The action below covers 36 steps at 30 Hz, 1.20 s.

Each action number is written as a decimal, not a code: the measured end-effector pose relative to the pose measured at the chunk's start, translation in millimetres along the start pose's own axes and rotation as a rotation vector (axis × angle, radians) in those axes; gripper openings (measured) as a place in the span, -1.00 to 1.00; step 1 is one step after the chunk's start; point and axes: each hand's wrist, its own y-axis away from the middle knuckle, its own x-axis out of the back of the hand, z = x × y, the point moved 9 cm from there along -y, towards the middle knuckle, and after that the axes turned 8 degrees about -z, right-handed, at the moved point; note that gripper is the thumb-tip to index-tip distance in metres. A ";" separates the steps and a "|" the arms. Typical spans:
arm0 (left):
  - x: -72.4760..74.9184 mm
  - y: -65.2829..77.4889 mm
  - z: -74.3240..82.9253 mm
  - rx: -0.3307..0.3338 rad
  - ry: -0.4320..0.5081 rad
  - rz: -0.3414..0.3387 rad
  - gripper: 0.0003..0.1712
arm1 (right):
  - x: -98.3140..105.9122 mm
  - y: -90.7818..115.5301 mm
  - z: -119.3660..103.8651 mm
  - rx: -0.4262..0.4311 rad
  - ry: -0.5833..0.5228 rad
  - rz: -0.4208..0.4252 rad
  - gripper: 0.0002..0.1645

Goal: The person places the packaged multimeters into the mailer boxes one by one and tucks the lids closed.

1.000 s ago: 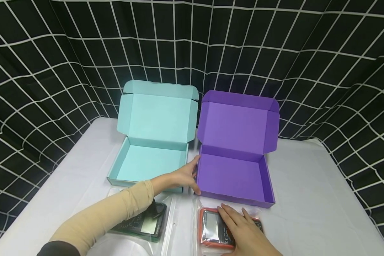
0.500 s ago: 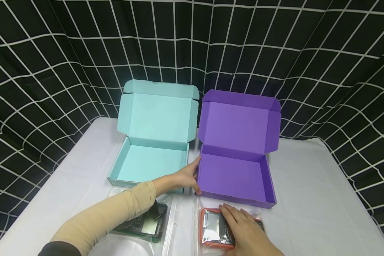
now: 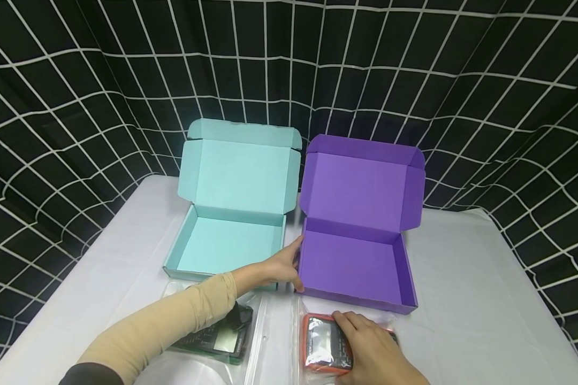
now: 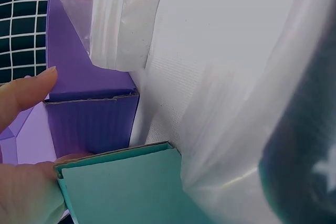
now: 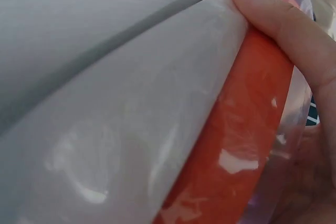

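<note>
My left hand (image 3: pixel 280 266) reaches across to the purple box (image 3: pixel 351 264), touching its left wall and front left corner with thumb and fingers spread. Close by, the left wrist view has the thumb (image 4: pixel 29 95) extended beside the purple cardboard. At the front right, my right hand (image 3: pixel 373 345) grips a red-cased multimeter (image 3: pixel 320 342) in a clear plastic bag, fingers bent over its far edge. In the right wrist view, the thumb (image 5: pixel 283 24) lies over the bagged meter's orange side (image 5: pixel 236 135). The meter's right part is mostly covered by the hand.
A teal box (image 3: pixel 231 246) with its lid raised stands left of the purple one, which is also open. Under the left forearm lies a green-edged multimeter (image 3: pixel 226 338) in a clear bag. Black grid-patterned cloth (image 3: pixel 366 69) hangs around the white table (image 3: pixel 472 278).
The right hand's fingers, spread over the bagged red multimeter before, have drawn together and bent around it. The left hand stays at the purple box's side.
</note>
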 end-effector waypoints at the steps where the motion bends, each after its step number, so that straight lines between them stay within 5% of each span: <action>1: 0.0 0.2 -0.1 0.004 -0.003 0.002 0.45 | 0.7 0.1 -0.3 0.004 0.005 0.010 0.18; 19: -0.5 1.2 1.9 -0.011 0.004 0.001 0.44 | 4.8 -1.3 -5.1 0.053 0.058 0.016 0.17; 36: 0.6 1.7 4.2 -0.019 -0.014 0.010 0.44 | 25.3 8.8 -16.4 0.142 0.140 0.137 0.20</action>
